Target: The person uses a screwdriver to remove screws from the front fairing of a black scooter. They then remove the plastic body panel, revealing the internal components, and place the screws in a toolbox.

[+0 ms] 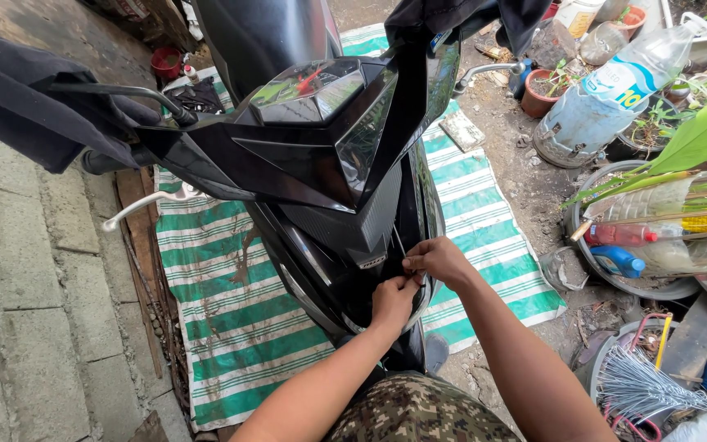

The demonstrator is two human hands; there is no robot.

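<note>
A black scooter [321, 155] stands in front of me, seen from above its handlebar and instrument cover. Both my hands are low on its front leg shield, under the dark grille panel [353, 225]. My left hand [393, 301] is curled with its fingers pressed on the panel's lower edge. My right hand [437, 260] sits just above it, fingertips pinched together on a thin wire or small fastener [407, 263] where the two hands meet. What exactly is pinched is too small to tell.
A green-and-white striped mat [231, 319] lies under the scooter. Concrete pavers [34, 270] run along the left. On the right are potted plants [546, 90], a large plastic bottle [615, 90], basins with bottles [640, 245] and a bundle of wires [644, 389]. Dark cloth [18, 90] covers the left handlebar.
</note>
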